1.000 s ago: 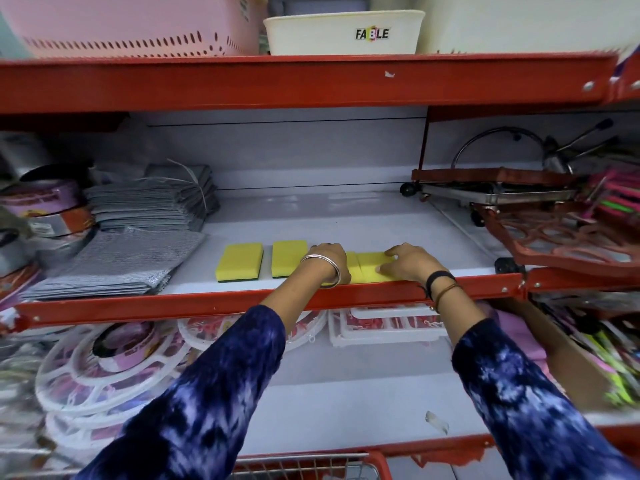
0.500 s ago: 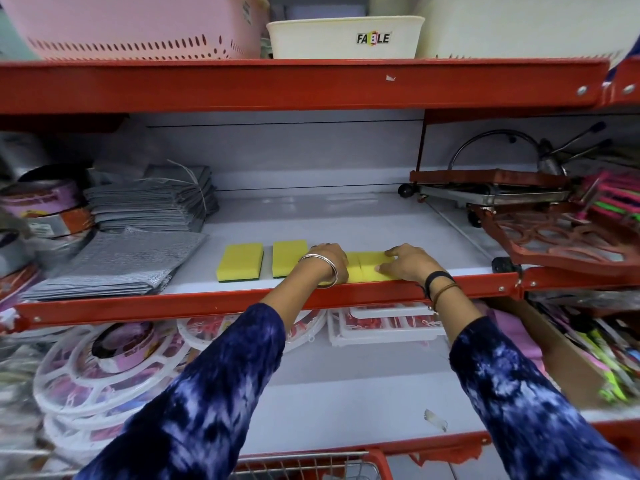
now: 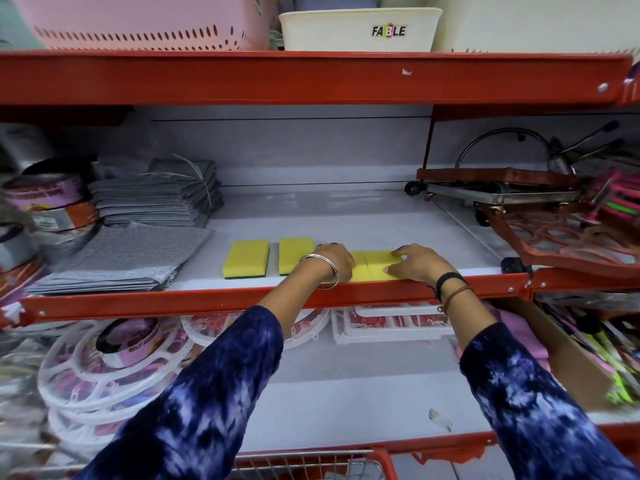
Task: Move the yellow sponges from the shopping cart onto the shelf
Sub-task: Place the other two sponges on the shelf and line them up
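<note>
Both hands lie flat, fingers spread, on yellow sponges (image 3: pixel 372 265) at the shelf's (image 3: pixel 346 220) front edge: left hand (image 3: pixel 332 259), right hand (image 3: pixel 414 265). Two more sponges (image 3: pixel 246 258) lie at 9 o'clock. Above, a cream tub (image 3: pixel 358 29) reads, apparently, "FABLE".

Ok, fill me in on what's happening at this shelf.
A person is lining up yellow sponges along the front edge of the middle shelf. Two sponges lie flat to the left, slightly apart. The left hand and right hand rest on two more sponges set side by side, touching. A cart corner shows below.
</note>
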Motion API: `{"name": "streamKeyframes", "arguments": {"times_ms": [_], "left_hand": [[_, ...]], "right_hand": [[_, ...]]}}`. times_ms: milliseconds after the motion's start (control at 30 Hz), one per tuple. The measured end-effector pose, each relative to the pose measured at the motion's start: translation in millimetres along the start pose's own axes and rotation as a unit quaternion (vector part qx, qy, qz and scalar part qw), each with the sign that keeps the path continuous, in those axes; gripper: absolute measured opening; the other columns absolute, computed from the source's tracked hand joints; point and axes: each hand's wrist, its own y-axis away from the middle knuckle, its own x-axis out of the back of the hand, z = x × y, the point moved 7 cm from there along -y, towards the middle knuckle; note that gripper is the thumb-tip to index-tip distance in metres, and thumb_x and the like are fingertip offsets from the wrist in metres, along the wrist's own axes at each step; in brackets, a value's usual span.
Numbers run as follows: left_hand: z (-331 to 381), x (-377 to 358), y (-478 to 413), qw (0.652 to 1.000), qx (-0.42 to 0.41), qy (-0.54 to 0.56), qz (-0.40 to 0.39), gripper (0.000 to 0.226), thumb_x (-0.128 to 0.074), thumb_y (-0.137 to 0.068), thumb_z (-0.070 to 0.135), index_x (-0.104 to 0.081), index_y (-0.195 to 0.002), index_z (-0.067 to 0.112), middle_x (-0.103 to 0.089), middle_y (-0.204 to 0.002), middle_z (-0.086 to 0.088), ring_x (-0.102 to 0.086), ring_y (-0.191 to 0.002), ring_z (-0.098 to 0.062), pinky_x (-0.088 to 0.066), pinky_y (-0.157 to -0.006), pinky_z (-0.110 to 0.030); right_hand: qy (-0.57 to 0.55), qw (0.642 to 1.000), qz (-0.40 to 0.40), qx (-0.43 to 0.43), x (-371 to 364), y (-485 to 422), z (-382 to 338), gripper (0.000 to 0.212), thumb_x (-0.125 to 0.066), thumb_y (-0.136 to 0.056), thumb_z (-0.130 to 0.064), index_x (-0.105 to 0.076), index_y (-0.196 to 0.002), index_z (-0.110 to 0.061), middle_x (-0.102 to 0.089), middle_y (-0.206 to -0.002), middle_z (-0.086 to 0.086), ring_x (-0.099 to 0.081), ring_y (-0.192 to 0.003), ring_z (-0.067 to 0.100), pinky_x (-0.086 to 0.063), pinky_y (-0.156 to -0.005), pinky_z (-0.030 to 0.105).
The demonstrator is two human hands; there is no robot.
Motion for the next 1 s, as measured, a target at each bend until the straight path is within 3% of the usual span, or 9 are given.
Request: {"name": "streamKeyframes", "arguments": {"times_ms": [133,200,267,433,533,633,767,1000], "left_hand": [[-20,16,1,0.99,0.018,0.11,0.09,0.037,-0.047,-0.09,0.008,-0.064,-0.123,0.013,-0.056,-0.138,-0.01,-0.049,-0.128,-0.032,-0.04,-0.111,-0.037],[-44,31,3,0.976,0.03,0.138,0.166,0.031,-0.053,-0.09,0.014,-0.066,-0.118,0.013,-0.058,-0.134,-0.012,-0.049,-0.127,-0.034,-0.041,-0.11,-0.039],[-73,39,4,0.973,0.045,0.126,0.19,0.029,-0.055,-0.089,0.016,-0.067,-0.116,0.015,-0.058,-0.132,-0.013,-0.05,-0.126,-0.034,-0.04,-0.11,-0.039],[-150,36,17,0.984,0.123,0.072,0.103,0.045,-0.047,-0.09,0.003,-0.052,-0.134,0.014,-0.042,-0.148,-0.011,-0.039,-0.137,-0.028,-0.03,-0.114,-0.031],[-177,25,28,0.987,0.142,0.054,0.042,0.054,-0.046,-0.091,0.003,-0.041,-0.143,0.015,-0.033,-0.155,-0.007,-0.032,-0.142,-0.024,-0.026,-0.117,-0.028],[-185,9,35,0.991,0.123,0.045,-0.011,0.056,-0.057,-0.092,0.016,-0.039,-0.144,0.017,-0.031,-0.156,-0.006,-0.031,-0.143,-0.023,-0.025,-0.119,-0.029],[-183,1,39,0.995,0.095,0.042,-0.008,0.053,-0.052,-0.096,0.027,-0.038,-0.145,0.014,-0.031,-0.156,-0.006,-0.03,-0.144,-0.022,-0.021,-0.118,-0.028],[-169,-5,43,0.995,0.058,0.066,0.037,0.043,-0.05,-0.095,0.009,-0.048,-0.138,0.008,-0.043,-0.15,-0.01,-0.041,-0.138,-0.025,-0.029,-0.117,-0.03]], "right_hand": [[-0.034,0.997,0.066,-0.01,6,0,-2,0.054,-0.062,-0.086,-0.042,-0.054,-0.133,-0.015,-0.047,-0.143,0.013,-0.044,-0.131,0.033,-0.039,-0.109,0.041],[-0.037,0.99,0.136,0.03,16,6,-14,0.05,-0.063,-0.086,-0.042,-0.06,-0.128,-0.016,-0.053,-0.136,0.014,-0.049,-0.126,0.034,-0.042,-0.106,0.042],[-0.04,0.979,0.178,0.097,20,12,-38,0.044,-0.064,-0.087,-0.038,-0.063,-0.124,-0.015,-0.058,-0.13,0.012,-0.054,-0.119,0.032,-0.045,-0.1,0.041],[-0.029,0.964,0.106,0.24,-7,10,-119,0.042,-0.063,-0.088,-0.034,-0.061,-0.126,-0.017,-0.06,-0.132,0.004,-0.055,-0.122,0.023,-0.044,-0.104,0.039],[0.016,0.965,0.056,0.256,-29,-7,-149,0.048,-0.059,-0.091,-0.03,-0.051,-0.137,-0.018,-0.049,-0.146,0.004,-0.043,-0.135,0.024,-0.035,-0.113,0.04],[0.062,0.97,0.002,0.234,-48,-25,-157,0.052,-0.053,-0.095,-0.033,-0.042,-0.143,-0.02,-0.039,-0.153,0.004,-0.032,-0.142,0.025,-0.028,-0.117,0.039],[0.112,0.97,-0.034,0.211,-65,-28,-155,0.049,-0.048,-0.097,-0.034,-0.043,-0.143,-0.017,-0.04,-0.151,0.007,-0.032,-0.14,0.029,-0.03,-0.115,0.039],[0.096,0.972,-0.004,0.215,-66,-3,-143,0.047,-0.054,-0.095,-0.029,-0.048,-0.14,-0.015,-0.049,-0.146,0.012,-0.044,-0.134,0.032,-0.037,-0.112,0.04]]}}
